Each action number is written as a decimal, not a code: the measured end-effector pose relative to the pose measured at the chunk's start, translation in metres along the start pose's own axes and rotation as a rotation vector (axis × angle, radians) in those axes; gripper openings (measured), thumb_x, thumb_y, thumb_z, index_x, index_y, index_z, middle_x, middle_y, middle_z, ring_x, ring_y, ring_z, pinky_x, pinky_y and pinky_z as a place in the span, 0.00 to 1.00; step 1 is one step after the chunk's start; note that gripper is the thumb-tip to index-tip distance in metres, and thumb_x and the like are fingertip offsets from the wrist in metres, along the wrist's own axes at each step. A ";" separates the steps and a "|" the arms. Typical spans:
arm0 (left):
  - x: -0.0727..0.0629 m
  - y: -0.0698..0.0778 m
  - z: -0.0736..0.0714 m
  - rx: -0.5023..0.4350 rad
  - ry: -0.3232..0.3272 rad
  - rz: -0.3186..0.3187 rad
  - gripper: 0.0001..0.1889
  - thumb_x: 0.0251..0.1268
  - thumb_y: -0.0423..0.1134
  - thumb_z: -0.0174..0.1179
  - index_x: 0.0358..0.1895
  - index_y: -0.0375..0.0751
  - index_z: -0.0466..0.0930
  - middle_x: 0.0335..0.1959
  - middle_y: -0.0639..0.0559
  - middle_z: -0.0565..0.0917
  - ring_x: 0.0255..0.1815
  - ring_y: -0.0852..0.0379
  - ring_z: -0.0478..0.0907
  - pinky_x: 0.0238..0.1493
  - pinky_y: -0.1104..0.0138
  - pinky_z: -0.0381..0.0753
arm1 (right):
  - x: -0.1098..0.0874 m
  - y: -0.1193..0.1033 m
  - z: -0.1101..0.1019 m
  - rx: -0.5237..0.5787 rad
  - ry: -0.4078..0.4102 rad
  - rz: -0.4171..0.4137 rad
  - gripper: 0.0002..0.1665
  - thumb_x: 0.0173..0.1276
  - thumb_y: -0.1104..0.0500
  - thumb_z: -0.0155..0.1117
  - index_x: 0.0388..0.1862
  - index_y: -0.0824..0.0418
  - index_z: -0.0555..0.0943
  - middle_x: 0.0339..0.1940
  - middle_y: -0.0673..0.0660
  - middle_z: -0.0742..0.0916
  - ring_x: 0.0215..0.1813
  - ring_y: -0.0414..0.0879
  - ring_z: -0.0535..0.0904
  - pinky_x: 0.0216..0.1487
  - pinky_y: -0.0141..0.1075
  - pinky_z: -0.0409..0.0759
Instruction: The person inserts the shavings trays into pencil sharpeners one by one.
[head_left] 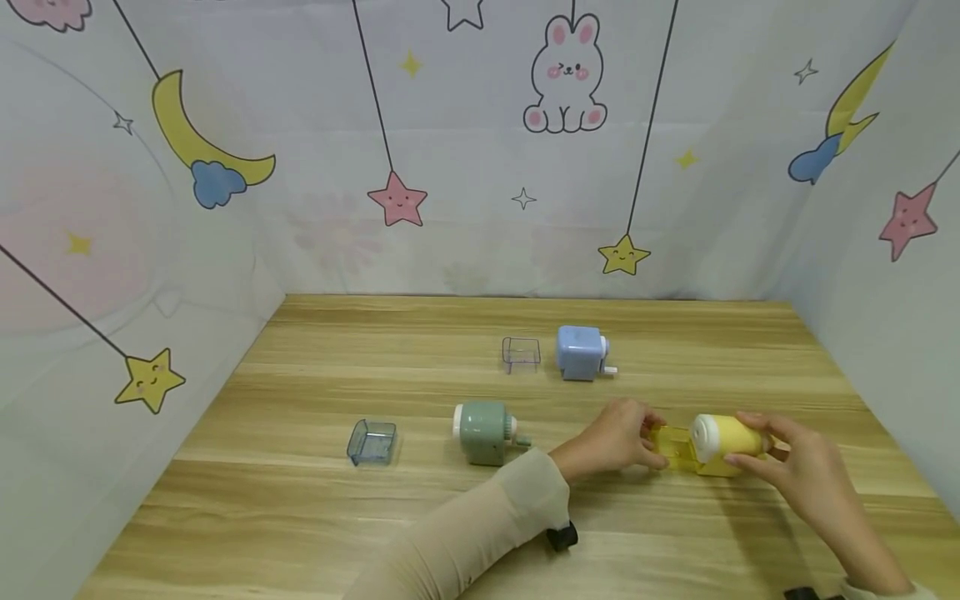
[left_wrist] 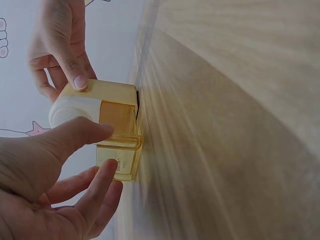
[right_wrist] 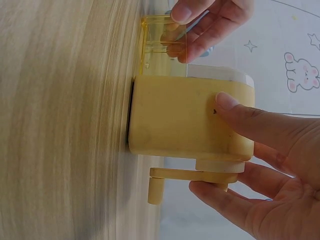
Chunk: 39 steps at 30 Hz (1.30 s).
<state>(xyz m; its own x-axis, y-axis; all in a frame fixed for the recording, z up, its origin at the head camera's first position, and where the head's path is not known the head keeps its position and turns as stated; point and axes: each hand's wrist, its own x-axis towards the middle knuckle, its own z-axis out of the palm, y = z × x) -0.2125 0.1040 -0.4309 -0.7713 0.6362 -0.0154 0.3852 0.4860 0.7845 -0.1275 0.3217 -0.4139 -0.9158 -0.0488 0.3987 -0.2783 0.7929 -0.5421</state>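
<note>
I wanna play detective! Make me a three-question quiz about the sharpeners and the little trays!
1. Which hand grips the yellow sharpener, left or right?
2. True or false: the blue sharpener stands farther back than the green sharpener.
3. How many clear trays lie on the table with no hand touching them?

Key:
1. The right hand.
2. True.
3. Two: the purplish tray and the bluish tray.

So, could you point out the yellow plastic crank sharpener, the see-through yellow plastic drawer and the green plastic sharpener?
Yellow plastic crank sharpener [right_wrist: 185, 117]: right wrist view, side of its body.
See-through yellow plastic drawer [right_wrist: 156, 45]: right wrist view, side wall.
Green plastic sharpener [head_left: 482, 434]: head view, middle of its body.
</note>
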 end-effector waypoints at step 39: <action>0.005 0.003 0.005 -0.051 -0.009 0.008 0.25 0.48 0.29 0.78 0.53 0.31 0.83 0.38 0.53 0.84 0.29 0.72 0.80 0.31 0.84 0.77 | 0.000 0.000 -0.001 0.004 -0.005 -0.006 0.32 0.42 0.73 0.82 0.50 0.76 0.81 0.48 0.77 0.83 0.49 0.76 0.78 0.35 0.44 0.85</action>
<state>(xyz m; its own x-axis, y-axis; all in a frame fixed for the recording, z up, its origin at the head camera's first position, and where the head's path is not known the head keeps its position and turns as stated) -0.2130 0.1115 -0.4320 -0.7638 0.6453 -0.0139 0.3650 0.4495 0.8153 -0.1268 0.3218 -0.4133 -0.9155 -0.0567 0.3983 -0.2850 0.7901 -0.5427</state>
